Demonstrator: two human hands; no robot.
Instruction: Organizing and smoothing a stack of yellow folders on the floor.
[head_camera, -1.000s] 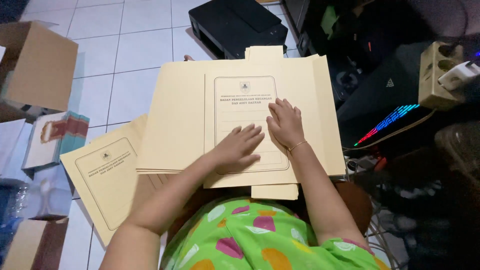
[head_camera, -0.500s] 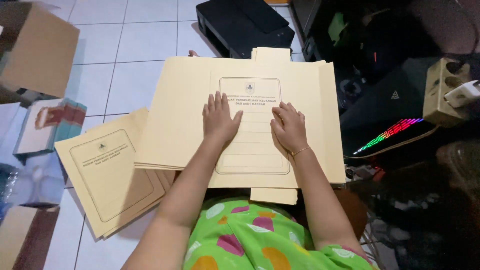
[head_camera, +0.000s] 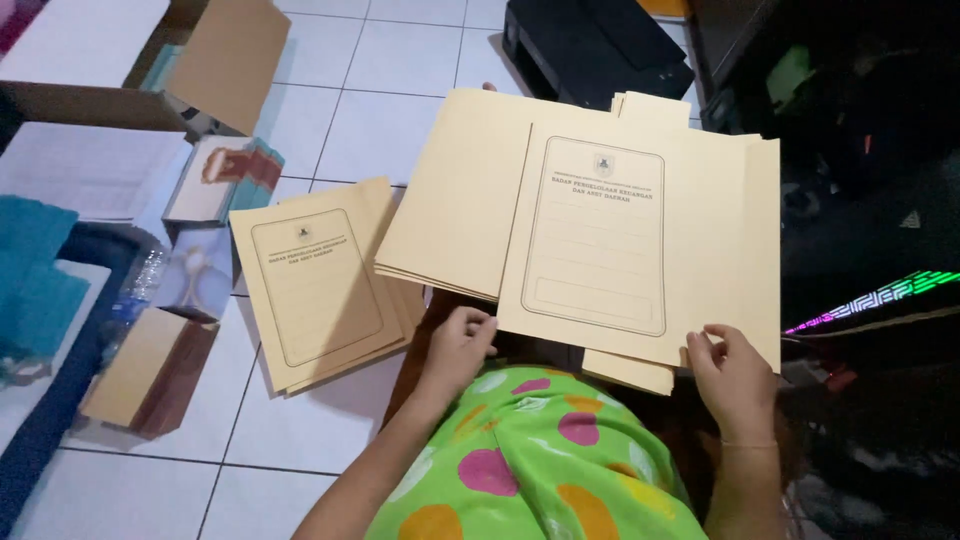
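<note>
A tan paper folder (head_camera: 610, 230) with a printed frame on its cover lies unfolded in front of me, on top of other open folders of the same kind. My left hand (head_camera: 458, 345) pinches its lower left corner. My right hand (head_camera: 732, 372) grips its lower right edge, with a thin bracelet on the wrist. A small flap (head_camera: 628, 370) sticks out under the bottom edge between my hands. My lap in a green spotted garment (head_camera: 530, 460) is just below.
A stack of closed tan folders (head_camera: 318, 280) lies on the white tiled floor (head_camera: 300, 420) to the left. Cardboard boxes (head_camera: 225, 60) and small packages (head_camera: 215, 180) sit farther left. A black printer (head_camera: 590, 45) stands behind, dark clutter with a lit keyboard (head_camera: 870, 300) at right.
Both hands have left the cover, where they lay flat pressing it, and come down to the folder's bottom corners. The near edge is now taken hold of.
</note>
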